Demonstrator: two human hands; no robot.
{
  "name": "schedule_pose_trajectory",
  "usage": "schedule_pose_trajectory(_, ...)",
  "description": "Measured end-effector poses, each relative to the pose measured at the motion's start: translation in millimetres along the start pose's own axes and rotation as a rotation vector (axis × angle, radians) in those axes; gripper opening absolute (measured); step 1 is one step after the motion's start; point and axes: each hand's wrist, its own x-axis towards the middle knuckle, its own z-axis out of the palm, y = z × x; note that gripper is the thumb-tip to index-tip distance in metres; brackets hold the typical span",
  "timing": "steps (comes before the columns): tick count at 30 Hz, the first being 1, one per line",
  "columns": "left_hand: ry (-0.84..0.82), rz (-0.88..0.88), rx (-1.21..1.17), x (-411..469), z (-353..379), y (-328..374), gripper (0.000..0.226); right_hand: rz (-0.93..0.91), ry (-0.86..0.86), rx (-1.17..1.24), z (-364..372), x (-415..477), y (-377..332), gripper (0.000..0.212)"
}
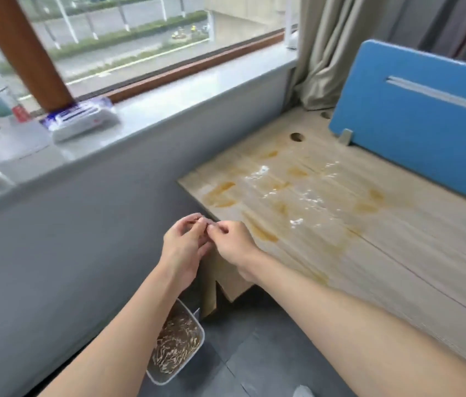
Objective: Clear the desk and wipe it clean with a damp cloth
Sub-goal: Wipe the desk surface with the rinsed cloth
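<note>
Left hand (184, 247) and right hand (233, 247) meet fingertip to fingertip at centre frame, fingers curled, just off the near-left corner of the light wood-grain table (383, 253); too blurred to tell if they pinch a small scrap. Orange-brown smears (220, 193) and white powdery specks (260, 170) mark the table top, and a blue partition panel (426, 124) stands upright at right. White plastic bin (201, 343) of brown scraps sits on the dark floor at lower centre, and a blue-white tissue pack (80, 118) lies on the grey windowsill (197, 84) at upper left.
</note>
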Motion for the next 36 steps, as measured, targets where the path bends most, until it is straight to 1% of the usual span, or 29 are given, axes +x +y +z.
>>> schedule_pose_trajectory(2,-0.052,-0.016,0.022,-7,44,8,0.019,0.043,0.049,0.116,-47,-10,-2,0.025)
schedule_pose_trajectory(5,-0.173,-0.045,0.136,-22,118,9,0.021,0.072,0.151,0.199,-124,-31,9,0.012)
schedule_pose_trajectory(6,-0.220,-0.048,0.187,-28,146,5,0.020,0.088,0.191,0.221,-151,-39,15,0.011)
schedule_pose_trajectory(8,-0.298,-0.034,0.266,-40,187,-2,0.012,0.112,0.212,0.274,-190,-53,25,0.021)
schedule_pose_trajectory(10,-0.352,-0.021,0.301,-51,225,-10,0.012,0.104,0.232,0.299,-226,-66,34,0.027)
schedule_pose_trajectory(11,-0.376,-0.015,0.312,-58,242,-14,0.013,0.097,0.256,0.296,-242,-72,39,0.028)
schedule_pose_trajectory(13,-0.420,-0.025,0.306,-67,270,-24,0.012,0.094,0.351,0.272,-272,-81,50,0.023)
schedule_pose_trajectory(15,-0.446,-0.076,0.275,-72,288,-32,0.005,0.100,0.468,0.254,-294,-85,58,0.019)
schedule_pose_trajectory(17,-0.492,-0.130,0.276,-73,303,-39,0.009,0.123,0.554,0.279,-308,-88,64,0.023)
schedule_pose_trajectory(19,-0.526,-0.142,0.325,-71,316,-39,0.009,0.168,0.629,0.300,-321,-89,67,0.022)
schedule_pose_trajectory(22,-0.551,-0.169,0.366,-64,327,-34,0.015,0.237,0.767,0.404,-346,-91,67,0.013)
schedule_pose_trajectory(24,-0.554,-0.221,0.330,-60,330,-28,0.017,0.285,0.819,0.543,-362,-93,67,0.015)
schedule_pose_trajectory(26,-0.574,-0.251,0.318,-56,331,-21,0.018,0.269,0.842,0.626,-366,-98,58,0.016)
schedule_pose_trajectory(28,-0.625,-0.244,0.372,-55,334,-13,0.015,0.242,0.895,0.581,-368,-103,49,0.013)
schedule_pose_trajectory(30,-0.683,-0.214,0.450,-54,337,-4,0.023,0.213,0.918,0.517,-372,-104,43,0.012)
schedule_pose_trajectory(33,-0.771,-0.133,0.553,-50,340,13,0.032,0.179,0.889,0.355,-378,-103,33,0.011)
schedule_pose_trajectory(34,-0.838,-0.128,0.576,-50,342,18,0.030,0.170,0.878,0.294,-378,-102,30,0.012)
schedule_pose_trajectory(36,-1.027,-0.150,0.602,-53,347,28,0.015,0.137,0.865,0.210,-376,-99,23,0.010)
